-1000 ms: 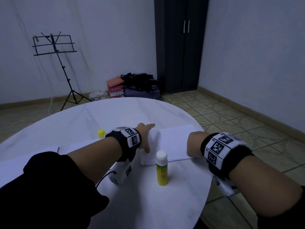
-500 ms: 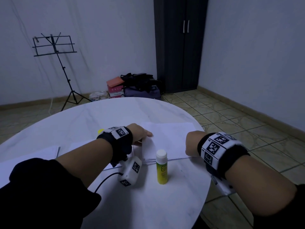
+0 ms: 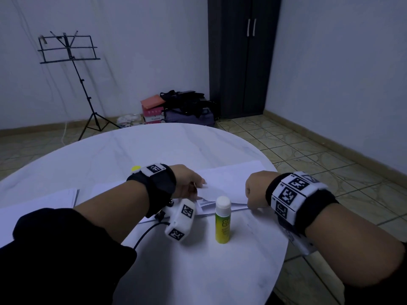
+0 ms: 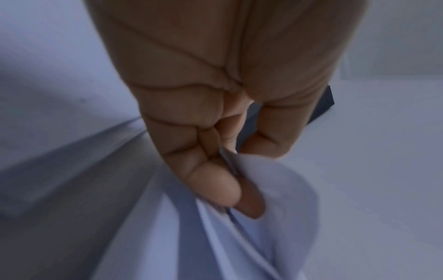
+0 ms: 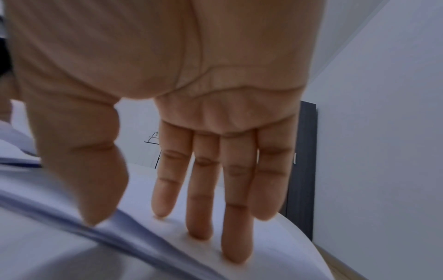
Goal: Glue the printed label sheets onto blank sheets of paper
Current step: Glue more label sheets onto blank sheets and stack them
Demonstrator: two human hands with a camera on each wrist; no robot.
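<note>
A stack of white paper sheets point(image 3: 233, 177) lies on the round white table point(image 3: 154, 148), toward its right side. My left hand point(image 3: 198, 186) pinches the near left corner of the top sheet point(image 3: 217, 191) and curls it up off the stack. In the left wrist view the thumb and fingers point(image 4: 215, 187) are curled on that bent sheet point(image 4: 282, 191). My right hand point(image 3: 253, 194) presses on the stack's right end. Its straight fingers point(image 5: 236, 217) lie flat on the paper point(image 5: 155, 246). A yellow-green glue stick point(image 3: 222, 221) with a white cap stands just in front of the stack, between my hands.
A second pile of white sheets point(image 3: 41, 203) lies at the table's left. A small yellow cap point(image 3: 136, 167) sits behind my left wrist. The table edge drops off just right of my right wrist. A music stand point(image 3: 70, 56), bags and a dark wardrobe point(image 3: 242, 58) stand beyond.
My left hand drew back from the middle of the stack to its near left corner and took hold of the top sheet, bending it upward. The right hand stayed in place.
</note>
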